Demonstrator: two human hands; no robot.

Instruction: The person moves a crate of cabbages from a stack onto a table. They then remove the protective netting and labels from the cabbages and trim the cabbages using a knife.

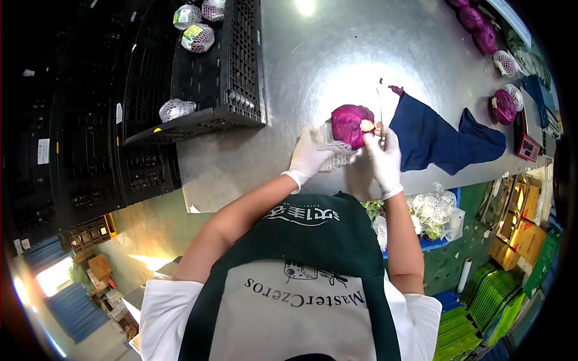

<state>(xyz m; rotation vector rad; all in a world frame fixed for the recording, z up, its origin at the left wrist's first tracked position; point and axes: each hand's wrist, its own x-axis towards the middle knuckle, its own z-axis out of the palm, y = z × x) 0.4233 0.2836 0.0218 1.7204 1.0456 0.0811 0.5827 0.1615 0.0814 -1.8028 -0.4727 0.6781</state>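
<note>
A purple cabbage [351, 125] with a pale cut stem stands over the metal table between my gloved hands. My left hand [309, 153] has its fingers closed on a white foam net [338, 155], which bunches at the cabbage's lower left side. At the cabbage's right side is my right hand [384, 155], its fingers bent round the handle of a knife [380, 109] whose thin blade points away from me. Right of that hand a dark blue cloth [427, 135] lies spread out, with a scrap of purple leaf [395, 89] at its top corner.
A black crate [244, 60] at the upper left holds several netted vegetables. More purple cabbages [503, 107] and a red-framed scale [528, 147] are at the table's right side. Below the table's near edge, a blue bin [435, 243] holds nets and leaves.
</note>
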